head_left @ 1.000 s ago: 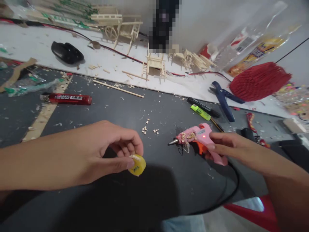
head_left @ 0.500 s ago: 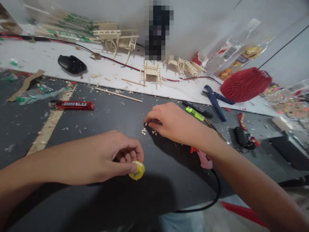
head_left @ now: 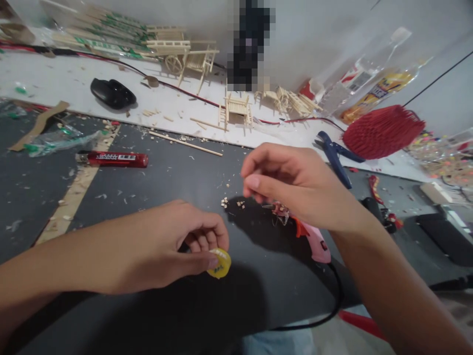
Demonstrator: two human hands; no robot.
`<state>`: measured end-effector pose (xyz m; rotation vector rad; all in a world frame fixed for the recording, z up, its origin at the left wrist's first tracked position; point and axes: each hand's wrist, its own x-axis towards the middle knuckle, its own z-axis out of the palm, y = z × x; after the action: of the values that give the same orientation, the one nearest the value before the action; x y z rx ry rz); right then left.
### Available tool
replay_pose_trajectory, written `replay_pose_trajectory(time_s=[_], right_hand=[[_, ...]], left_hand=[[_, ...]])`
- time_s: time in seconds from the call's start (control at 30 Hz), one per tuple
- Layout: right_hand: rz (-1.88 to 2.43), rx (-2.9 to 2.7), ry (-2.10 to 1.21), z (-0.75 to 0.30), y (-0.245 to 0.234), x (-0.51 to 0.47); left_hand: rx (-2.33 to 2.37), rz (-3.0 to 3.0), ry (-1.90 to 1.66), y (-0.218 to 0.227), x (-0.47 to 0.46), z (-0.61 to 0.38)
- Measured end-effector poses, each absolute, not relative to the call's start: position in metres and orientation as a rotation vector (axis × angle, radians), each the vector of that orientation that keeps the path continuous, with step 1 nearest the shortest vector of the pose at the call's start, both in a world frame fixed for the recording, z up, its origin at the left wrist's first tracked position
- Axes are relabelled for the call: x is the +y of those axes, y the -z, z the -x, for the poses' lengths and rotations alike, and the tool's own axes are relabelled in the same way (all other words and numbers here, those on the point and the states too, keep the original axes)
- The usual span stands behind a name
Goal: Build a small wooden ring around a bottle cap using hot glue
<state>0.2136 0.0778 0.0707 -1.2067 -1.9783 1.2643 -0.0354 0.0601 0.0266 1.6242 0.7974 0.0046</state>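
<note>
My left hand (head_left: 185,241) pinches a small yellow disc (head_left: 220,265) between thumb and fingers, low over the dark tabletop. Dark marks show on the disc's face and whitish bits line its upper edge. To the right, my right hand (head_left: 273,177) is raised above the table, thumb and fingertips drawn together; whatever may be between them is hidden. Tiny pale wooden pieces (head_left: 224,202) lie in small clusters just left of that hand. Below its wrist rests a pink hot glue gun (head_left: 318,242), its nozzle side by a small wire stand (head_left: 281,212).
A red lighter (head_left: 118,159) and a thin stick (head_left: 188,144) lie farther back. Small stick-built furniture (head_left: 237,109) stands on a white strip, near a black mouse-like object (head_left: 113,93). Blue-handled cutters (head_left: 336,160), a red mesh bundle (head_left: 384,132) and bottles (head_left: 369,74) are at right.
My right hand has lifted from the tiny wooden pieces and moved right, its thumb side turned into view. My left hand still pinches the yellow disc. The view has shifted slightly.
</note>
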Motion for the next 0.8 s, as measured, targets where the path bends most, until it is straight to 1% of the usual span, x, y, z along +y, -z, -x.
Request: replay_pose_trajectory(time_s=[0.03,0.1,0.23,0.33,0.47,0.63,0.8], right_hand=[[1.176,-1.791,-1.407,-0.216,-0.073,0.070],[1.121,-1.526,-1.591,-0.220,-0.075,0.057],[1.016,-1.303,-1.744,-0.221,-0.072,0.042],[0.963,-1.307,-1.740,-0.222,-0.067,0.041],[0.937,-1.345,-1.643,-0.223,-0.060,0.040],[0.833,-1.315,-1.678,-0.227,-0.053,0.035],[0.879,-1.285,-1.655,-0.226,-0.055,0.029]], left_hand=[[0.796,-1.626,-0.008,-0.027,0.060,0.035],[0.792,-1.629,-0.001,-0.026,0.059,0.035],[0.762,-1.613,0.028,-0.024,0.058,0.036],[0.759,-1.592,0.041,-0.027,0.059,0.036],[0.765,-1.544,0.011,-0.034,0.061,0.032],[0.747,-1.513,-0.033,-0.037,0.062,0.030],[0.754,-1.540,-0.030,-0.036,0.061,0.030]])
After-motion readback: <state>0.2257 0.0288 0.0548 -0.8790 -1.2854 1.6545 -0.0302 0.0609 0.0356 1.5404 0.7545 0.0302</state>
